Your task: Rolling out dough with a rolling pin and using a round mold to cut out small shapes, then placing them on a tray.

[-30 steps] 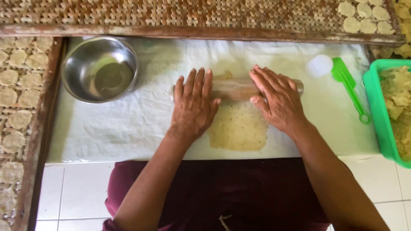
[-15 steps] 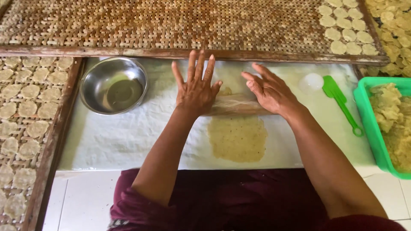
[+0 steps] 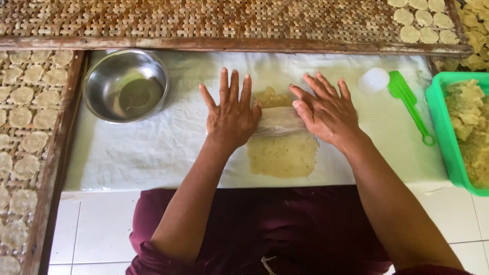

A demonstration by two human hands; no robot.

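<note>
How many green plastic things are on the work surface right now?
2: a green scraper lying right of the right hand, and a green tub of dough at the right edge, partly cut off.

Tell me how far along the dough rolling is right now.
Done: the near part of the dough sheet lies thin and flat on the white cloth, and cut rounds fill the woven tray on the left. In hand: left hand and right hand press flat on the rolling pin. Left: a thicker lump beyond the pin, plus more dough in the green tub.
</note>
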